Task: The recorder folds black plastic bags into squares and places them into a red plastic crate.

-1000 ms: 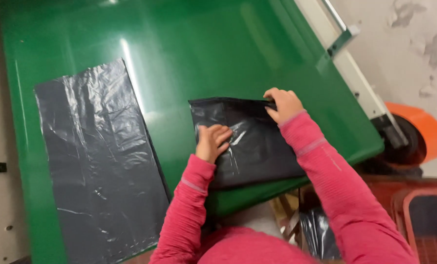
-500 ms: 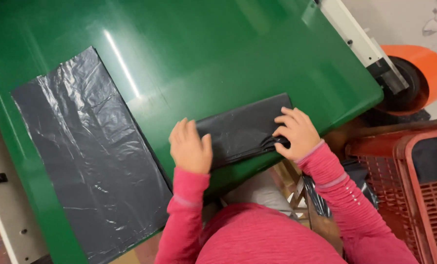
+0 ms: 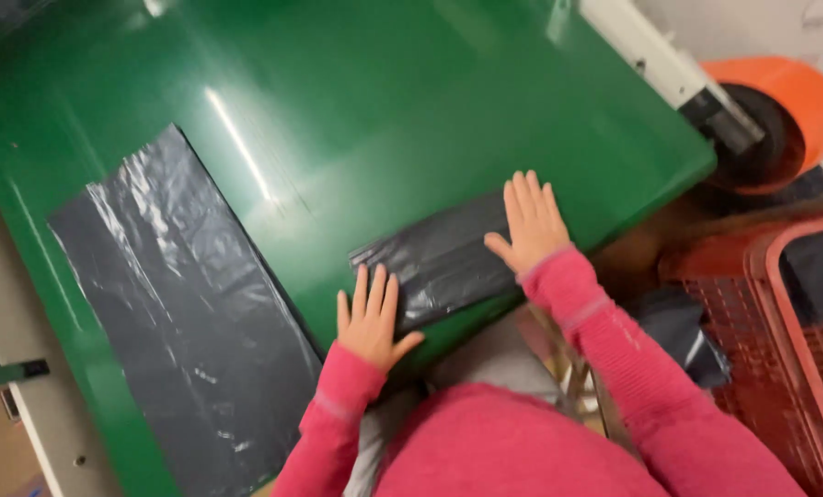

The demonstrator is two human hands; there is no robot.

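A folded black plastic bag [image 3: 439, 258] lies as a narrow strip near the front edge of the green table [image 3: 384, 101]. My left hand [image 3: 372, 317] rests flat with fingers spread on the strip's left end. My right hand [image 3: 531, 221] presses flat on its right end, fingers together and stretched out. Neither hand grips anything. Both arms wear pink sleeves.
A larger black plastic sheet [image 3: 186, 313] lies spread flat on the table's left part. An orange roll [image 3: 784, 115] on a white bar sits past the table's right corner. A red mesh basket [image 3: 788, 340] stands at the right, with dark bags beside it.
The bag went from a wide open fold to a narrow folded strip. My hands have let go of its edges and now lie flat on its two ends.
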